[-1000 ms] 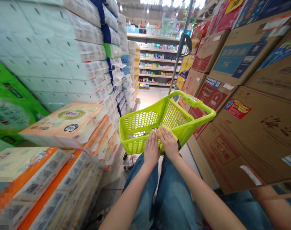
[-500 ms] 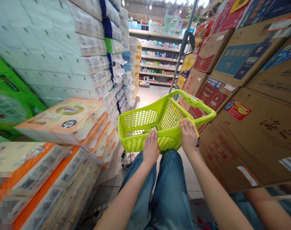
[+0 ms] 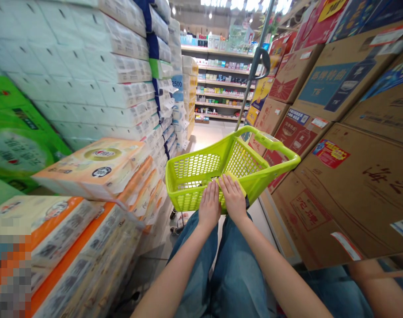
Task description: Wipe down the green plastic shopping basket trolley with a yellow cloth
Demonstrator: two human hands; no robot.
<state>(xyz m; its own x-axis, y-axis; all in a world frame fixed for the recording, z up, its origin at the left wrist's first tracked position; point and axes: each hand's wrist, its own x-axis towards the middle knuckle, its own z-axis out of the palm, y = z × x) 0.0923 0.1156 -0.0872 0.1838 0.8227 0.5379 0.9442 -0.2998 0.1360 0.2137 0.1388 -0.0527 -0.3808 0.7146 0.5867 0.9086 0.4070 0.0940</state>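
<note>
A lime-green plastic shopping cart point(image 3: 195, 164) with lattice walls stands in front of my knees, its looped handle to the right. My left hand point(image 3: 209, 207) grips the near rim, fingers together over the top edge and thumb hidden. Beside it, my right hand point(image 3: 233, 198) presses a yellow cloth point(image 3: 238, 182) against the same rim, fingers laid along it. A dark patch shows at the cloth's lower right edge; I cannot tell whether the cloth is really a sponge. Both hands are close together, nearly touching.
Wrapped tissue packs point(image 3: 98, 161) are piled on the left, with tall white stacks point(image 3: 89, 66) behind. Cardboard cartons point(image 3: 363, 185) rise close on the right. A grey pole point(image 3: 254, 66) stands beyond the cart. Stocked shelves point(image 3: 224, 81) close the aisle's far end.
My right hand has slid left along the near rim with the yellow cloth, from near the handle to beside my left hand. My left hand stays on the rim. The view has shifted slightly.
</note>
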